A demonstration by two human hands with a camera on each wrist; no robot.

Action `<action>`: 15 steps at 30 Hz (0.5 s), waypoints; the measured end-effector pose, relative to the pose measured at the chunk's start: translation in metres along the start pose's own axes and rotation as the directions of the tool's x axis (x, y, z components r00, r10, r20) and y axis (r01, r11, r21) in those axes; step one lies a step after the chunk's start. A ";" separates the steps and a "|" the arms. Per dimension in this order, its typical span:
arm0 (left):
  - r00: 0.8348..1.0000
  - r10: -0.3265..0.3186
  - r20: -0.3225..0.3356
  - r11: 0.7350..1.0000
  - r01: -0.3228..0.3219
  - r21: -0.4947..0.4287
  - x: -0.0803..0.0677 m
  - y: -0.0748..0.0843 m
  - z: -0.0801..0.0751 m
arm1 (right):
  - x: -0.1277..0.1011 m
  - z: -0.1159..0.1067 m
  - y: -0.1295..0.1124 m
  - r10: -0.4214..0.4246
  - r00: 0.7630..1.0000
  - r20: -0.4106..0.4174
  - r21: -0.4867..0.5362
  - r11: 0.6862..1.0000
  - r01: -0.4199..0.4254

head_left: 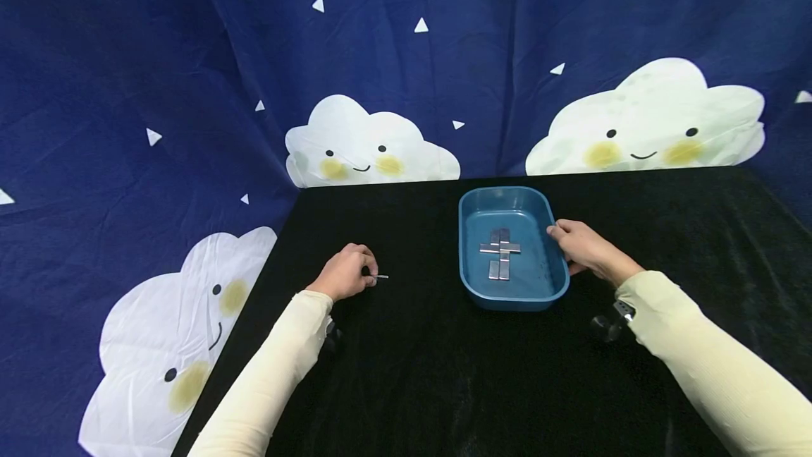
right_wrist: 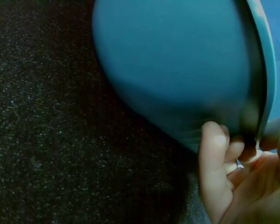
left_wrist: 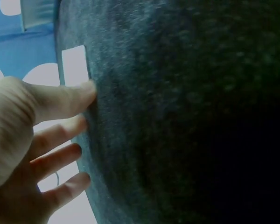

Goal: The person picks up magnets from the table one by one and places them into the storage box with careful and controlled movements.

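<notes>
In the head view my left hand (head_left: 347, 272) pinches a small flat silver metal bar (head_left: 382, 276) low over the black cloth, left of the tub. The left wrist view shows this bar (left_wrist: 75, 66) as a bright rectangle beyond the thumb, with the other fingers spread loosely below. My right hand (head_left: 586, 249) grips the right side of a blue plastic tub (head_left: 468, 259), thumb at the rim and fingers against the outer wall (right_wrist: 177, 60). Several similar silver bars (head_left: 500, 248) lie flat on the tub's floor, edge to edge in a cross-like group.
Black cloth (head_left: 406, 372) covers the table. A dark blue curtain (head_left: 393, 55) with white clouds and triangles hangs behind the table and along its left side. A dark wrist device (head_left: 607, 328) hangs beneath the right sleeve.
</notes>
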State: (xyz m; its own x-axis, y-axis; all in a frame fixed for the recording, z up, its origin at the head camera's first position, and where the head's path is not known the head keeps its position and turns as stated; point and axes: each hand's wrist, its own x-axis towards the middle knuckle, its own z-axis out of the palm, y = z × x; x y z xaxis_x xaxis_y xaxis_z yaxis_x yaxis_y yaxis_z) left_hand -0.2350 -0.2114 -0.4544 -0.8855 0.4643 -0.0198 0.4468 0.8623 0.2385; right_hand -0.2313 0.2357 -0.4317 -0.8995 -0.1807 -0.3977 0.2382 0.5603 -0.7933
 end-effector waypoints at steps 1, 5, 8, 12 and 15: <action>1.000 0.003 -0.001 1.000 -0.003 0.008 0.000 -0.001 0.000 | 0.000 0.000 0.000 -0.001 1.000 0.001 0.000 1.000 0.001; 1.000 -0.005 0.010 1.000 0.005 0.024 -0.002 -0.003 0.000 | 0.002 0.003 -0.002 0.000 1.000 -0.006 -0.012 1.000 0.000; 1.000 -0.014 0.013 1.000 0.014 0.015 -0.003 -0.005 0.001 | 0.003 0.003 -0.003 0.003 1.000 -0.011 -0.018 1.000 -0.004; 1.000 0.019 -0.007 0.999 -0.019 0.027 -0.003 -0.004 0.002 | 0.002 0.003 -0.001 0.004 1.000 -0.011 -0.020 1.000 -0.004; 0.998 0.061 -0.023 0.997 -0.060 0.043 -0.002 -0.001 0.002 | 0.002 0.001 0.001 -0.001 1.000 -0.006 -0.022 1.000 0.001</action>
State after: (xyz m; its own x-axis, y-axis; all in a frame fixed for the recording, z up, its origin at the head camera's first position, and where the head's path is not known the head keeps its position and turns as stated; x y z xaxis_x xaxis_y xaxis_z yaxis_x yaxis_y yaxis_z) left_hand -0.2337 -0.2130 -0.4565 -0.8593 0.5112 0.0173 0.5042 0.8408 0.1969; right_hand -0.2322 0.2352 -0.4333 -0.9020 -0.1761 -0.3941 0.2293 0.5781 -0.7831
